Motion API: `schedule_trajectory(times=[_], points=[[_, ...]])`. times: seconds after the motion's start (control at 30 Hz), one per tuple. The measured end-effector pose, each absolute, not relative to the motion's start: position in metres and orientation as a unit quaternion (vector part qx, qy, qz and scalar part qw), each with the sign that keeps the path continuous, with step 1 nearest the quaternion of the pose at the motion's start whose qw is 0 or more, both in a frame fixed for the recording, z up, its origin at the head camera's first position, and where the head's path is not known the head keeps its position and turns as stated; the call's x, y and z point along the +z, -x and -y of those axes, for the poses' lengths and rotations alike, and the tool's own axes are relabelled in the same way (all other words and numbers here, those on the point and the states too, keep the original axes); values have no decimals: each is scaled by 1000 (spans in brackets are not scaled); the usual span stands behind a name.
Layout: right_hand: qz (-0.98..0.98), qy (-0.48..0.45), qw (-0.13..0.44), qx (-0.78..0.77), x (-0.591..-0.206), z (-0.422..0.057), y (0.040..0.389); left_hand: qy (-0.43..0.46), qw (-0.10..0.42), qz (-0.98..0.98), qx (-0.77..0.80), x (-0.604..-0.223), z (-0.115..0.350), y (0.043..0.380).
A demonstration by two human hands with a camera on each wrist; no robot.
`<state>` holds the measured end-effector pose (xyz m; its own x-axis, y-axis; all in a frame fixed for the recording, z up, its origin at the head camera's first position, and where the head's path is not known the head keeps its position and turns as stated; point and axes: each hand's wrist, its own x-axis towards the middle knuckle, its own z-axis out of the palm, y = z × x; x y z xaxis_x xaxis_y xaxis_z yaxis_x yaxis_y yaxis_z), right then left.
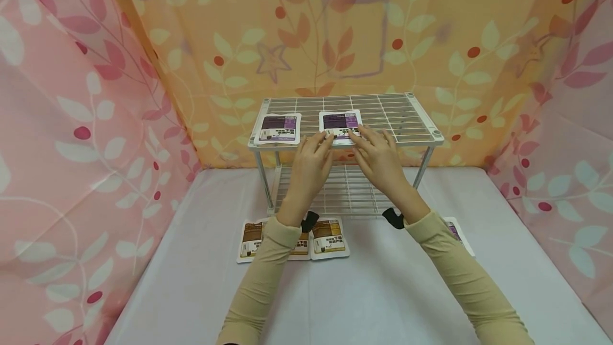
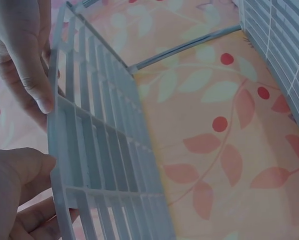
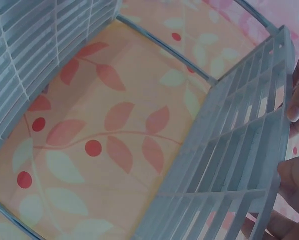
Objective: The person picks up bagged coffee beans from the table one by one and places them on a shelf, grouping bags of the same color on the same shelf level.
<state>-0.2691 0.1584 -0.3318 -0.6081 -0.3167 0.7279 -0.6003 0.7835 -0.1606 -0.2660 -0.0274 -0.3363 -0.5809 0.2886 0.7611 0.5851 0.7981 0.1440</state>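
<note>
A flat white-edged packet with a purple label lies on the top tier of a white wire-grid rack, close to its front edge. The fingers of my left hand reach to its lower left corner, and those of my right hand rest over its lower right side. Both hands have fairly straight fingers. From below, the wrist views show thumbs against the rack's front rim; the packet is hidden there. A second purple packet lies to the left on the same tier.
Several brown-and-yellow packets lie on the white-covered table before the rack, partly behind the left sleeve. Another purple packet shows beyond the right sleeve. The lower tier sits beneath. Patterned cloth encloses the back and sides.
</note>
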Motion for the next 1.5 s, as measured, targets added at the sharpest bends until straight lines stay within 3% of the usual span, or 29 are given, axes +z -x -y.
schedule_trajectory(times=[0.53,1.5], points=[[824,-282,424,247,-352,-172,259,269,440,830,-215,-360,17,254],[790,-284,455,295,-404,-219,241,282,388,849,-221,-415,-23,226]])
